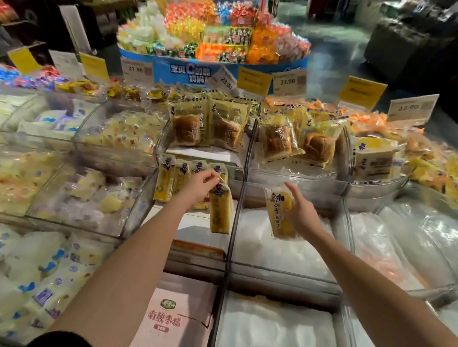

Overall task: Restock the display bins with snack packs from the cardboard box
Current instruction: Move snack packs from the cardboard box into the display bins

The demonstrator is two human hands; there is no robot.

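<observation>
My left hand [199,187] pinches the top of a yellow snack pack [220,211] that hangs over the middle clear bin [235,216]. A row of like yellow packs [174,180] stands upright at the back of that bin. My right hand [300,210] grips another yellow snack pack [279,213] above the bin to the right. A pink cardboard box [177,318] with printed characters sits low in the centre, between my forearms.
Bread packs [207,126] fill the bins behind, under price tags [289,81]. White wrapped packs [25,273] fill the left bins, pale bags [402,244] the right ones. A round candy display [215,34] stands beyond, with an aisle floor [336,51] to its right.
</observation>
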